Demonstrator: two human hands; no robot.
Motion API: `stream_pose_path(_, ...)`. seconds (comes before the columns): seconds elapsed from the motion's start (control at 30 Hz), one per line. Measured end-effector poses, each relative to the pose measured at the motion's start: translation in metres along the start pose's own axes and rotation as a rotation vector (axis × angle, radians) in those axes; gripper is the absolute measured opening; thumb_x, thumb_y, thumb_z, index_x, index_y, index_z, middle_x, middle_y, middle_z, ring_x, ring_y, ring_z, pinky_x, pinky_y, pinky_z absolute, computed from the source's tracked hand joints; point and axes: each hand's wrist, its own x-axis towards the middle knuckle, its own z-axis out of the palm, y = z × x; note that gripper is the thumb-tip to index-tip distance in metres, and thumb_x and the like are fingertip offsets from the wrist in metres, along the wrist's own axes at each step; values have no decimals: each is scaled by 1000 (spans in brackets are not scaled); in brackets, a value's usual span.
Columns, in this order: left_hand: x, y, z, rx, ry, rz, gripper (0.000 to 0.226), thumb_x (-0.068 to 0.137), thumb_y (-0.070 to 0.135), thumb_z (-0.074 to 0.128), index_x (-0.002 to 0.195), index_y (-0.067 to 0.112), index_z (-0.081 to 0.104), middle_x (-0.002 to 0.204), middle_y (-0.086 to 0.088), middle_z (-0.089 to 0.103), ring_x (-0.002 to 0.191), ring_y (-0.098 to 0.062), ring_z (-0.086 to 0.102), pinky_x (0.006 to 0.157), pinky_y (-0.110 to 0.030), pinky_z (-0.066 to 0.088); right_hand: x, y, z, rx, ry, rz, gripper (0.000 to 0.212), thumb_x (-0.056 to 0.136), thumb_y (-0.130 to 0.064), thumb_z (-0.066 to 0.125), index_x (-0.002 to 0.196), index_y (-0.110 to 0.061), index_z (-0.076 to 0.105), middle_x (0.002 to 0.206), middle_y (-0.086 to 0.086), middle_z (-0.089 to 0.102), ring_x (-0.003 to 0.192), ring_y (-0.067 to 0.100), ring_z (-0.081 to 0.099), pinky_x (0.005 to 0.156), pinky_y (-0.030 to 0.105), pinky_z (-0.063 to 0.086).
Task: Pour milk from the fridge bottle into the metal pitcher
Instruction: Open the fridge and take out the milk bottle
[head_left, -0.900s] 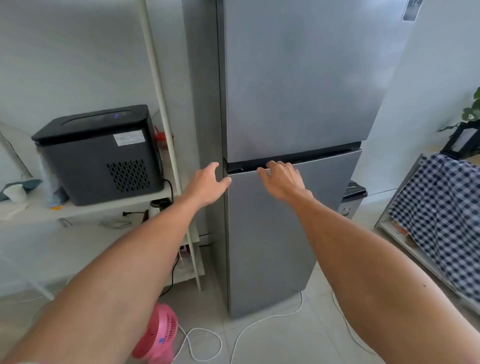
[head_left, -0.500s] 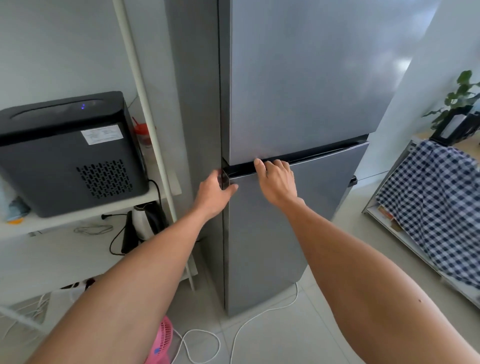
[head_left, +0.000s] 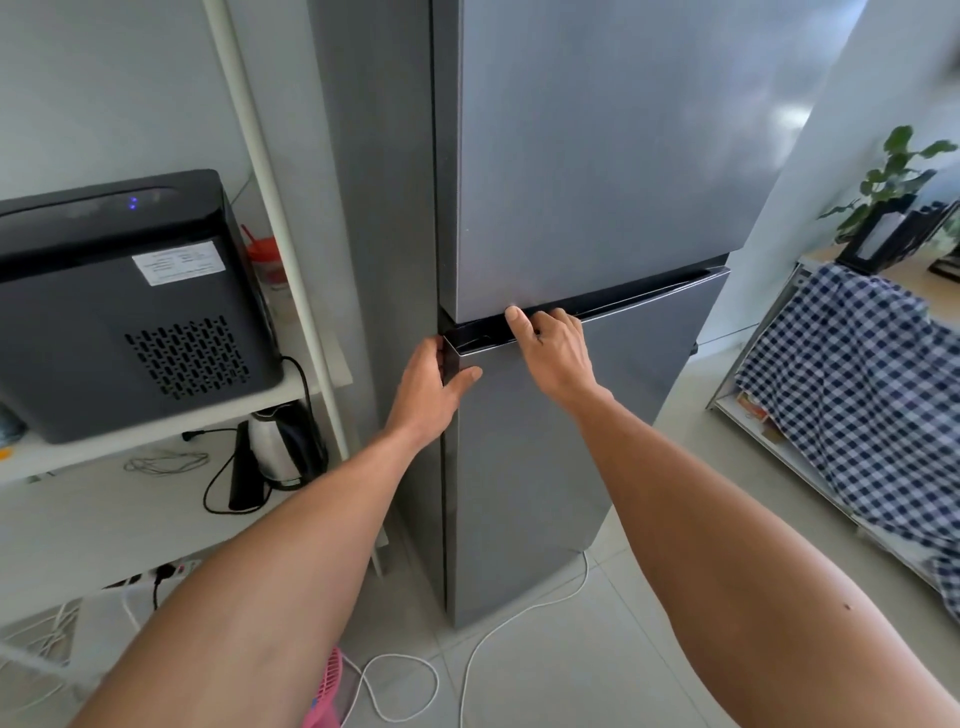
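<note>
Both hands are on the grey fridge (head_left: 597, 182). The left hand (head_left: 434, 395) wraps the top corner of the lower door (head_left: 545, 467), thumb on the front face. The right hand (head_left: 553, 348) has its fingers curled into the dark handle groove (head_left: 649, 301). Door's barely cracked, so no milk bottle or pitcher visible. White shelf (head_left: 156, 431) with a black appliance (head_left: 130, 306) crowds the left, a checkered cloth (head_left: 857, 389) hangs to the right, and a white cable (head_left: 519, 623) trails across the tiles.

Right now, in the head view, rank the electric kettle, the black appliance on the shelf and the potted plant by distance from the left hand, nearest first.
1. Electric kettle, lower shelf, down-left of the left hand.
2. Black appliance, upper shelf, farther left.
3. Potted plant, far right, across the fridge.
</note>
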Motion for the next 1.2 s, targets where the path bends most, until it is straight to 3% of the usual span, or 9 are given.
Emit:
stream_pose_path(0.13, -20, 1, 7, 6, -16, 39, 61, 89, 59, 73, 133, 23, 50, 123, 5, 63, 111, -14, 62, 93, -32, 52, -12, -1, -4, 24, 45, 64, 60, 103, -61, 46, 63, -16, 46, 93, 4, 52, 118, 28, 42, 89, 32, 33)
stream_pose_path(0.23, -37, 6, 8, -35, 11, 56, 45, 93, 59, 67, 119, 24, 59, 107, 8, 68, 99, -12, 66, 86, -29, 55, -21, 1, -18, 13, 43, 87, 65, 101, -62, 48, 58, -14, 43, 88, 3, 52, 113, 31, 47, 84, 33, 35)
stream_pose_path(0.4, -67, 15, 23, -133, 35, 7, 26, 106, 40, 52, 100, 18, 64, 93, -2, 72, 79, -13, 74, 76, -36, 59, -47, 6, -55, 15, 58, 207, 76, 83, -77, 57, 55, -8, 43, 63, 7, 53, 76, 29, 54, 60, 35, 39)
stream_pose_path(0.5, -80, 18, 40, 20, -13, 10, 9, 106, 24, 55, 112, 21, 62, 111, -1, 66, 97, -18, 69, 82, -31, 57, -67, 14, -87, 3, 30, 262, 70, 78, -70, 69, 56, -8, 45, 60, 4, 51, 56, 21, 48, 49, 31, 35)
stream_pose_path(0.6, -96, 29, 67, 111, -156, 64, 34, 104, 22, 59, 139, 18, 57, 135, -3, 58, 114, -19, 63, 96, -36, 52, -91, 37, -124, -10, 25, 279, 59, 79, -57, 72, 54, -12, 43, 56, 1, 46, 52, 20, 43, 45, 29, 33)
stream_pose_path(0.73, -118, 51, 112, 216, -315, 138, 46, 103, 27, 60, 148, 17, 52, 150, -6, 52, 137, -25, 51, 111, -42, 44, -121, 67, -176, -53, 19, 265, 49, 80, -47, 73, 58, -12, 47, 54, -1, 45, 50, 16, 41, 41, 25, 33)
stream_pose_path(0.83, -137, 75, 149, 287, -366, 197, 46, 103, 27, 62, 147, 12, 54, 161, -11, 40, 145, -29, 41, 118, -44, 35, -138, 85, -215, -90, -2, 280, 45, 83, -41, 73, 60, -12, 47, 58, 0, 45, 49, 15, 39, 43, 24, 31)
stream_pose_path(1.03, -160, 105, 211, 330, -431, 335, 27, 103, 35, 63, 116, 14, 74, 163, -12, 37, 148, -32, 37, 116, -50, 37, -172, 122, -275, -227, 36, 341, 36, 97, -26, 60, 69, -11, 43, 70, 3, 49, 55, 17, 44, 46, 27, 32)
stream_pose_path(1.2, -171, 148, 257, 407, -500, 510, 31, 107, 31, 54, 125, 13, 73, 153, -11, 50, 149, -29, 36, 115, -42, 35, -204, 158, -307, -459, 159, 354, 25, 104, -25, 44, 100, -6, 60, 94, 8, 59, 82, 29, 58, 72, 39, 43)
